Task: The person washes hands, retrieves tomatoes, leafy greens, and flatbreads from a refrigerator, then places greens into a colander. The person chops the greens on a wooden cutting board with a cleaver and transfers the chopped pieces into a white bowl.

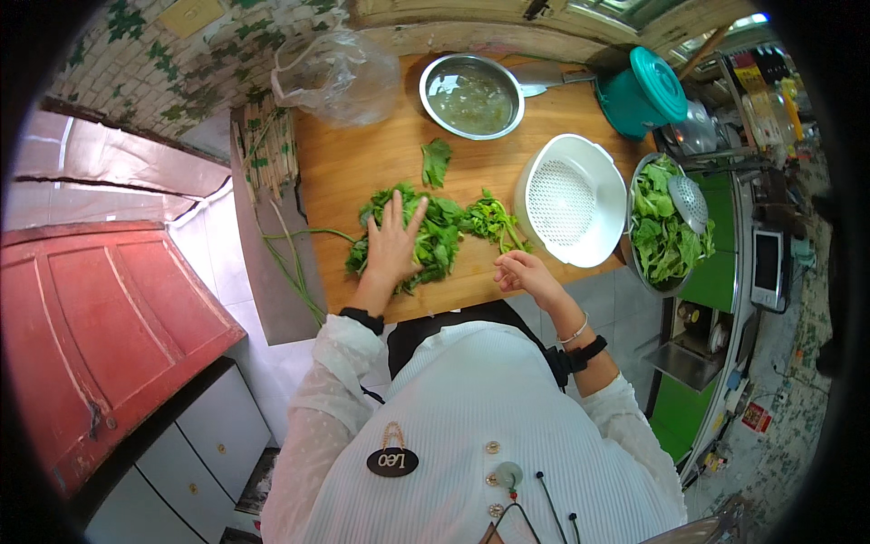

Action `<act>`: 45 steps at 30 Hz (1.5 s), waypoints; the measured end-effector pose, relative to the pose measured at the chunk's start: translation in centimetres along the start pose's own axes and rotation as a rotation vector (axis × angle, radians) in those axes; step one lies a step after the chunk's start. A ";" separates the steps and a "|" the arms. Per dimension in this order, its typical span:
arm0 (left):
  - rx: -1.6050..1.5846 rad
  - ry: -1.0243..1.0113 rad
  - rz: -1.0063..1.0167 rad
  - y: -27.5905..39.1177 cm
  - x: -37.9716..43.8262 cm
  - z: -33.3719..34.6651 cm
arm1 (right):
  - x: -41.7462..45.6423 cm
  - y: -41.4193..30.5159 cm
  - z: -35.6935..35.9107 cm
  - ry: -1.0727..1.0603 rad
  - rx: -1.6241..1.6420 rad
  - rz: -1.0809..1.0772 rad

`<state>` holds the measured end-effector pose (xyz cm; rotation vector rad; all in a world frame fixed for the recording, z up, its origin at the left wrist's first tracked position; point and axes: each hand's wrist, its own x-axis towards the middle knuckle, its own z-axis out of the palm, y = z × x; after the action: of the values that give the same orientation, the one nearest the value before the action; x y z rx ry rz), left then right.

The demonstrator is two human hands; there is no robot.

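Note:
My left hand (393, 241) lies with fingers spread on a heap of leafy greens (435, 238) at the left of the wooden tabletop (367, 153). Its palm covers part of the heap. My right hand (527, 277) hovers near the table's front edge, fingers loosely bent, with nothing visible in them. Just beyond it lies a smaller pile of lighter green stalks and leaves (491, 219). One loose leaf (436, 162) rests behind the heap. To the right of the stalks stands a white plastic colander (564, 204) with no greens in it.
A steel basin (479, 137) of cloudy water sits at the back, beside a broad-bladed knife (578, 77) and a lidded teal bucket (622, 102). A clear plastic bag (343, 81) is back left. Right of the table, a container holds more greens (656, 238) and a perforated ladle (689, 204).

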<state>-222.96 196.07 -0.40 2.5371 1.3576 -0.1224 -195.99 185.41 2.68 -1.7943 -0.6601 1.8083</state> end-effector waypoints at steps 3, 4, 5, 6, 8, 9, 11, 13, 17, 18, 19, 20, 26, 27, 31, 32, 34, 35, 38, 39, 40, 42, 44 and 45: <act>-0.090 0.000 -0.049 -2.3 2.5 0.5 | -1.2 1.3 -1.3 0.064 0.055 0.016; -0.142 0.026 -0.088 -3.2 3.2 0.7 | -1.4 2.1 -2.0 0.080 0.090 0.022; -0.195 0.053 -0.129 -4.1 3.8 0.9 | -1.6 2.7 -2.7 0.096 0.122 0.028; -0.248 0.078 -0.169 -5.0 4.2 0.9 | -2.1 3.2 -3.4 0.108 0.157 0.022; -0.813 0.104 -0.242 -6.6 4.1 0.1 | -3.1 4.2 -4.7 0.136 0.231 0.012; -1.093 0.115 -0.282 -7.3 3.9 -0.5 | -3.7 4.4 -5.1 0.194 0.308 -0.001; -1.417 0.148 -0.256 -8.3 2.9 -1.4 | -4.8 4.1 -5.6 0.302 0.454 -0.020; -1.646 0.088 -0.261 -8.6 1.6 -2.8 | -5.1 4.0 -6.5 0.357 0.618 -0.064; -1.657 0.061 -0.435 -7.5 -0.4 -4.8 | -2.6 5.3 -9.4 0.407 0.771 -0.049; -1.714 0.013 -0.557 -6.9 -0.7 -5.9 | -1.7 6.0 -9.7 0.449 0.749 -0.045; -1.717 0.038 -0.535 -6.3 -1.1 -6.5 | -1.2 6.2 -10.3 0.493 0.719 -0.040; -1.720 0.061 -0.512 -5.7 -1.4 -6.9 | -0.8 6.3 -10.9 0.506 0.704 -0.048; -1.699 0.056 -0.332 -6.3 -1.4 -4.3 | 0.3 5.0 -13.5 0.518 0.650 -0.165; -1.684 0.073 -0.353 -6.3 -1.7 -3.9 | 0.2 4.4 -12.7 0.512 0.702 -0.169; -1.696 0.126 -0.493 -4.9 -2.3 -3.4 | 0.1 3.9 -8.4 0.444 0.297 -0.083; -1.741 0.165 -0.499 -4.6 -2.4 -3.1 | 1.6 5.1 -7.4 0.430 -0.075 -0.043; -1.807 0.248 -0.501 -4.5 -2.6 -2.5 | 3.4 5.6 -4.3 0.837 -0.999 -0.789; -1.831 0.287 -0.490 -4.4 -2.8 -2.2 | 4.2 5.1 -2.9 0.850 -0.995 -0.747; -1.892 0.339 -0.492 -3.7 -3.1 -2.5 | 6.0 1.2 0.1 0.783 -0.984 -0.594; -1.912 0.342 -0.496 -3.4 -3.1 -2.9 | 7.1 1.3 0.3 0.692 -0.983 -0.520; -1.930 0.370 -0.501 -3.4 -3.1 -2.3 | 8.2 1.2 0.4 0.600 -0.988 -0.450; -1.995 0.339 -0.561 -3.5 -2.9 -1.2 | 10.3 1.6 0.6 0.532 -0.924 -0.460; -2.045 0.286 -0.583 -3.7 -2.8 0.3 | 11.8 1.7 1.2 0.481 -0.783 -0.404; -2.041 0.285 -0.624 -3.8 -2.7 1.0 | 12.0 1.2 2.0 0.368 -0.501 -0.356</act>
<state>-227.57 195.57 -1.57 0.4211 1.0915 0.9677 -198.08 192.37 -7.10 -2.0793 -1.2623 1.0992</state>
